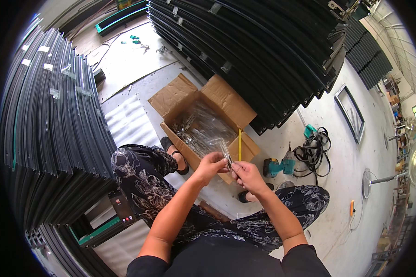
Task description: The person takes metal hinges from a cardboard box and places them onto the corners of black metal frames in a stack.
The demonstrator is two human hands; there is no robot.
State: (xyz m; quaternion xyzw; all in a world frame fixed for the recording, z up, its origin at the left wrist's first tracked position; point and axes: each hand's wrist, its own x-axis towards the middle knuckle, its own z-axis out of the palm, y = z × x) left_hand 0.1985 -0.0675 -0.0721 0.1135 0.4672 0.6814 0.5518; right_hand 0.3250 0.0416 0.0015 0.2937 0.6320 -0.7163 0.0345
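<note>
Two bare hands, head view: left hand [210, 165] and right hand [248, 174] pinch a slim clear plastic packet [225, 150].
Packet: over the near edge of an open brown cardboard box [229, 99].
Box: clear plastic bags [207, 115], metal pieces [185, 125] inside.
Floor [344, 161]: teal-and-black cordless drill [273, 167] beside coiled black cable [311, 151].

The lower end of the clear packet [225, 147] is covered by the left hand [211, 165] and the right hand [248, 176], and what lies inside it is too small to be made out. The floor of the cardboard box [182, 147] is hidden beneath heaped clear bags [203, 119] — their contents are blurred by glare. The right shoe [243, 197] is partly blocked by the right forearm [278, 213]. Both black sleeves [305, 259] are cut off by the lower edge. The teal pieces [134, 39] on the far floor cannot be identified.
</note>
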